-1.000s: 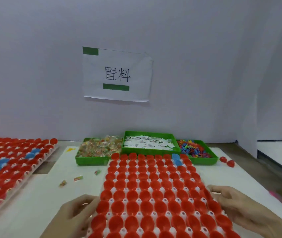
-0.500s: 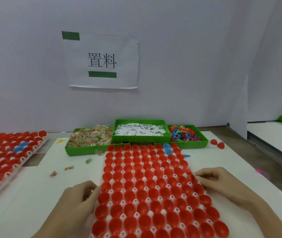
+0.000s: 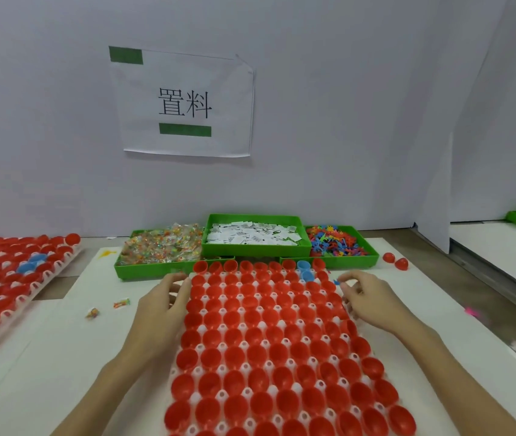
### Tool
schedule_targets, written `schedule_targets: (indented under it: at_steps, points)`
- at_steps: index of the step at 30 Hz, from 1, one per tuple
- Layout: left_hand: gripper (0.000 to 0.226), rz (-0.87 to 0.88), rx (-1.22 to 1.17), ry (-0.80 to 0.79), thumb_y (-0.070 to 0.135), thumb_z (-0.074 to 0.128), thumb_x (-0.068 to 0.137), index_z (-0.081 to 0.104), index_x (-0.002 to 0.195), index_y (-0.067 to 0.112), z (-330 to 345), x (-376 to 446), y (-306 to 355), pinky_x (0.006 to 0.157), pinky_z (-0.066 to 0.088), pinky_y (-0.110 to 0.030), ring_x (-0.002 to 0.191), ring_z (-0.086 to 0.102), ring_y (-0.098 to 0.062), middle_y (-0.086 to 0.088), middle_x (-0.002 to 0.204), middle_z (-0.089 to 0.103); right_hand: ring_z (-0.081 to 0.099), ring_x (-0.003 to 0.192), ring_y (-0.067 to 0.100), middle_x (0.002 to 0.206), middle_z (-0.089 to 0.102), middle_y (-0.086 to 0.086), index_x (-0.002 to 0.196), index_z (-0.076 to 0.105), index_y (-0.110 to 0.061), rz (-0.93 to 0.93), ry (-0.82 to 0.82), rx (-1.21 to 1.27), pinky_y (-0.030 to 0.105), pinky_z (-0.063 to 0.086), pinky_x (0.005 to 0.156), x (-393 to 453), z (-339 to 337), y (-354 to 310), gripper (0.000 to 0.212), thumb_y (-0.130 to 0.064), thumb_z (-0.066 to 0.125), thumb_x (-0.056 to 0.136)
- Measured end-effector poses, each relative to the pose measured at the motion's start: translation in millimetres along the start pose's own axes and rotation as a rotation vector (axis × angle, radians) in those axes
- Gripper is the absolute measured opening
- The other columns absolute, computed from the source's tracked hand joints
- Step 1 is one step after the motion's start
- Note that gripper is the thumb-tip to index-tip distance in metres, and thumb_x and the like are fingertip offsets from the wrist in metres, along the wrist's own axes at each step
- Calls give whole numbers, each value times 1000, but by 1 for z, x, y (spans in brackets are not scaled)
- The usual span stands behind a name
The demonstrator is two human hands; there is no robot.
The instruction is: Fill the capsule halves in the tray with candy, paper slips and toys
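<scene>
Both hands slid forward — tray [image 3: 219, 396] lies between left hand [image 3: 159, 309] and right hand [image 3: 373, 302].

One view only — worn on the person's head, looking forward and down across the worktop [image 3: 61, 357]. Near edge shows the forearms and the tray [image 3: 269, 350] close up; far edge reaches the green bins [image 3: 338, 262] and the white wall [image 3: 360, 105] with its paper sign [image 3: 187, 102] — wide-angle, lines bowed.
</scene>
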State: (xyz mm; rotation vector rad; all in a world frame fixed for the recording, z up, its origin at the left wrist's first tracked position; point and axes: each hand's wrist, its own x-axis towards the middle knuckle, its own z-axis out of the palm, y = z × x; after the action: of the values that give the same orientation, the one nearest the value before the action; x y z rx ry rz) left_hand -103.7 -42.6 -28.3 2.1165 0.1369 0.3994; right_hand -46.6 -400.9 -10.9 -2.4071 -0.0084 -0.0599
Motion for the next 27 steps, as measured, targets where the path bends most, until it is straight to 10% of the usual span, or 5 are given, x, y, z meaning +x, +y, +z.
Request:
schedule_targets:
  at_steps: [11,16,24,27]
  points:
    - [33,-42,-50,-16,56,37,102,56,128,51,8,9,-11,72,38,-8,97,53,6,6,116,55,59,49,3,58,67,-5,131,48,-64,-194,0,71,12,45,50,14,17,7,33,-43,43,106]
    - [46,-69,17,-120,64,24,100,49,138,58,11,11,-10,89,34,-18,102,46,3,5,109,48,65,63,-7,60,69,-19,131,62,-41,-202,-36,10,8,42,58,10,11,5,31,-39,42,107]
    - [51,-97,-1,-105,69,14,98,51,133,62,14,13,-9,99,29,-30,102,46,0,4,109,50,66,67,-1,61,68,-15,138,43,-57,-204,-13,-123,13,44,62,3,6,5,34,-45,35,107]
    - [54,-88,-10,-91,70,9,98,50,132,64,13,13,-14,106,29,-34,111,49,-11,6,111,54,64,90,6,97,70,-10,139,53,-45,-215,161,-273,29,53,83,6,8,7,34,-39,40,108]
